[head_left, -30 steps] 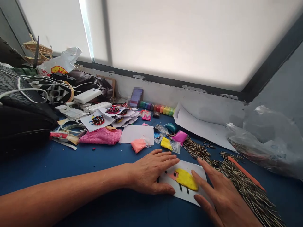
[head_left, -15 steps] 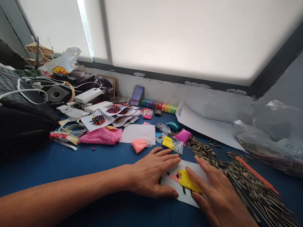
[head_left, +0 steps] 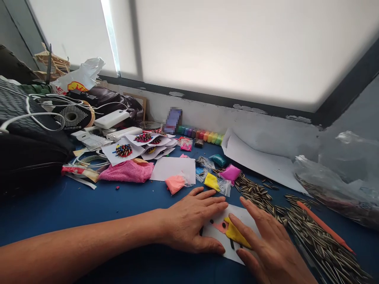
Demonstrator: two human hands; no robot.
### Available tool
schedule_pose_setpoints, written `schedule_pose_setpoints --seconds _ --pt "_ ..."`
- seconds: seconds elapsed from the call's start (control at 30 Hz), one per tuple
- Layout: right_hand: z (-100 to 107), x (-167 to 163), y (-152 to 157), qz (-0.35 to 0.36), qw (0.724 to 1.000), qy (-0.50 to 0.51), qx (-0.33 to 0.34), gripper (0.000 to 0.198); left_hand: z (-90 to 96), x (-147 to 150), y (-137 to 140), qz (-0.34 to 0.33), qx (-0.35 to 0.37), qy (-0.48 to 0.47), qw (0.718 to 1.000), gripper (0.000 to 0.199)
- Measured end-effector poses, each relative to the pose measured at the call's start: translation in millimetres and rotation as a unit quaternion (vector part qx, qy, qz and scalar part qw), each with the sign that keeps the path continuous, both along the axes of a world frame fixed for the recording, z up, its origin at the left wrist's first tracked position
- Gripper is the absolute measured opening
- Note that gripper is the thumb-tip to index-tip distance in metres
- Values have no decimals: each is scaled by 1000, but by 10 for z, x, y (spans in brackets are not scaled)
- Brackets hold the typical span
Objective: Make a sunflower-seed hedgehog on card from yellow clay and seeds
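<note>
A white card [head_left: 217,237] lies on the blue table, carrying a flat clay animal with a yellow body [head_left: 235,234], a pink face [head_left: 218,226], black dots and black legs. My left hand [head_left: 192,224] rests flat on the card's left part, fingers stretched and thumb apart. My right hand [head_left: 268,242] lies over the right side of the yellow clay, its fingers spread and touching it. Part of the body is hidden under that hand. Striped sunflower seeds [head_left: 322,244] are heaped beside my right hand, with an orange stick-like tool [head_left: 324,226] on top.
Clay packets in yellow [head_left: 212,181], coral [head_left: 174,184] and magenta [head_left: 230,172] lie beyond my hands. Finished seed-and-clay cards [head_left: 123,150] sit behind a pink cloth [head_left: 127,171]. A clear plastic bag [head_left: 337,181] stands right, a black bag [head_left: 32,157] left.
My right hand has shifted slightly left over the yellow clay, covering more of it. My left hand stays flat on the card. The whole view has moved slightly.
</note>
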State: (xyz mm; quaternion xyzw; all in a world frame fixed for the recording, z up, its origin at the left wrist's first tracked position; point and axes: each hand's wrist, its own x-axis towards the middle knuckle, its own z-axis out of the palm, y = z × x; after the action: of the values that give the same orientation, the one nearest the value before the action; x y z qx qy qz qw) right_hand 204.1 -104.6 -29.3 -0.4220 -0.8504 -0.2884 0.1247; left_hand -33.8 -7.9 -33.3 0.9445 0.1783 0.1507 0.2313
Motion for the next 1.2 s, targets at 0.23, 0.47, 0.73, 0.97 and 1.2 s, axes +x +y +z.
schedule_pose_setpoints --seconds 0.23,0.47,0.73,0.97,1.2 --pt "29 -106 24 -6 1000 16 4 39 1 1 -3 -5 7 -4 1000 80" --pt "-18 -55 35 -19 999 46 -9 42 16 12 -9 6 9 13 1000 80" --pt "-2 -78 38 -14 998 60 -29 39 -11 4 -12 9 14 16 1000 83" --pt "47 -138 45 -17 991 84 -104 37 -4 12 -14 4 17 11 1000 78" --pt "101 -124 61 -25 990 86 -113 42 5 14 -22 6 17 17 1000 82"
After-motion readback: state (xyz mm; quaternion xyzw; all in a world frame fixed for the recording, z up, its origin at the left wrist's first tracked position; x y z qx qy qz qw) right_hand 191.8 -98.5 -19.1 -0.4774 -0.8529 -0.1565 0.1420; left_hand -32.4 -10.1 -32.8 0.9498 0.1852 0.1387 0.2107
